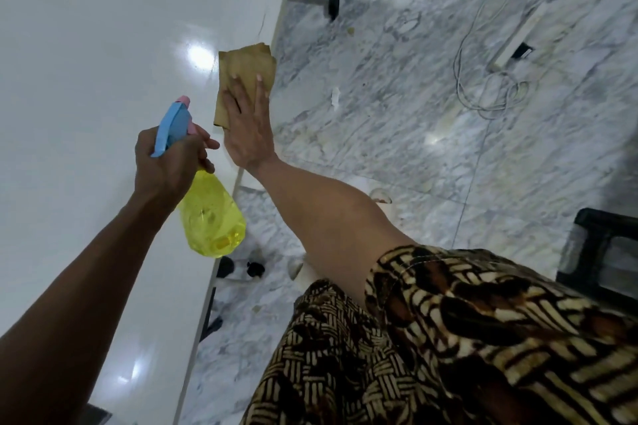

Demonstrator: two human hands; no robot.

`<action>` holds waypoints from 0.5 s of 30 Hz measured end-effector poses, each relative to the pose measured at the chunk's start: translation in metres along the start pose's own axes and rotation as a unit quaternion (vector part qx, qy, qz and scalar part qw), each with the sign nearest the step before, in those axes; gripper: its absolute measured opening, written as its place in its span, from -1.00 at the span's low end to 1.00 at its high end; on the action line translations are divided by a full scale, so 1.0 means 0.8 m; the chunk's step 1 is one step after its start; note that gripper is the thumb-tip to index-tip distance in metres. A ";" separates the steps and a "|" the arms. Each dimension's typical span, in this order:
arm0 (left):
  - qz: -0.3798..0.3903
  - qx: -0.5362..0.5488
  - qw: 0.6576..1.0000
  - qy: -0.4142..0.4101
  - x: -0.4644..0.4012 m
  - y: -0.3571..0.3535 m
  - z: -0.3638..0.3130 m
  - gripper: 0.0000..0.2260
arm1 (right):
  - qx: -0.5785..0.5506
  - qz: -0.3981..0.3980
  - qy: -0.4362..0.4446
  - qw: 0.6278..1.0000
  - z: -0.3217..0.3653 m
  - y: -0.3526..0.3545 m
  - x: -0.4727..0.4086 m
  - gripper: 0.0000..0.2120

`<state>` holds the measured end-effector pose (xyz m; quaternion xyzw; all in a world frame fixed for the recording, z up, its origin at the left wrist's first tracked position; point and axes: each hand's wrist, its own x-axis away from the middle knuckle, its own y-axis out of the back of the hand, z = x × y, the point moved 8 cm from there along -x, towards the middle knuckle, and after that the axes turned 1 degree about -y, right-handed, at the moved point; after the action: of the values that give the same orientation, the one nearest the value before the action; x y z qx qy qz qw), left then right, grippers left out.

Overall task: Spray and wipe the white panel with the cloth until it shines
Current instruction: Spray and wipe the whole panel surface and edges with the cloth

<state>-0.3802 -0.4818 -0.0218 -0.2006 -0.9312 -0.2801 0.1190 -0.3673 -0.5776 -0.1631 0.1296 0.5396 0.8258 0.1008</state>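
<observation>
The cloth (245, 74) is pressed flat by the right hand (247, 128) with straight fingers near the right edge of the white panel (103, 45); the spray bottle (203, 203) is gripped by the curled fingers of the left hand (165, 166).

The left arm reaches in from the near left, bare to the edge of view, stretched forward and up toward the far side. Its wrist is straight, and the left hand (169, 162) is curled in a grip, back of the hand facing the camera, two fingertips (211, 144) poking out to the right. The right arm comes from the near right out of a short patterned sleeve (466, 307), elbow slightly bent, forearm bare. The right hand (247, 121) lies just right of the left one, flat, palm down, fingers straight and close together, pointing far.
</observation>
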 end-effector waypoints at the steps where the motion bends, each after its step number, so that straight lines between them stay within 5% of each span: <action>1: 0.000 0.003 1.000 0.001 0.008 0.006 0.005 -0.90 | 0.006 -0.008 0.006 1.000 0.009 -0.001 0.014 -0.38; 9: 0.033 -0.023 0.999 -0.021 0.086 0.072 0.065 -0.75 | -0.001 -0.108 -0.039 0.993 0.093 -0.013 0.149 -0.46; 15: 0.072 -0.076 0.993 -0.045 0.155 0.116 0.125 -0.79 | -0.047 -0.072 -0.030 0.996 0.166 -0.077 0.228 -0.41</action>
<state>-0.4607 -0.3161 -0.0181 -0.2882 -0.8948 -0.3311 0.0810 -0.4955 -0.3823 -0.1493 0.1108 0.5046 0.8366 0.1819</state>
